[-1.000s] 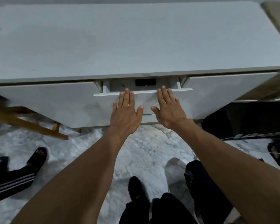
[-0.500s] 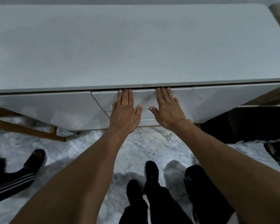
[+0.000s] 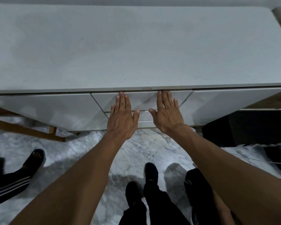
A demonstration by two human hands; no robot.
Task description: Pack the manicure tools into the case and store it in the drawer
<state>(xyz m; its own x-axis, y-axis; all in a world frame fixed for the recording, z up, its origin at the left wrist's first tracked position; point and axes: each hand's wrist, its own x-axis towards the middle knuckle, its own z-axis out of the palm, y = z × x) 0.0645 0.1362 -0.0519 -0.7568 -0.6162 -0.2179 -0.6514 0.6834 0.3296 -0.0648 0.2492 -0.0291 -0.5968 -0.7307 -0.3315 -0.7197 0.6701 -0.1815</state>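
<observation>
The white drawer (image 3: 143, 100) in the middle of the cabinet front sits flush with the panels beside it. My left hand (image 3: 122, 117) lies flat against the drawer front, fingers stretched up to the top edge. My right hand (image 3: 167, 114) presses flat on the same front just to the right, fingers together, thumb out. Neither hand holds anything. The case and the manicure tools are hidden from view.
A wide white cabinet top (image 3: 136, 49) fills the upper view. A wooden frame (image 3: 28, 129) stands at the lower left. Another person's sandalled foot (image 3: 34, 158) is on the marble floor at the left; my own dark shoes (image 3: 150, 172) are below.
The drawer stood partly out a second ago, with a dark object visible inside. Both hands pushed it in, and it now sits flush with the cabinet front.
</observation>
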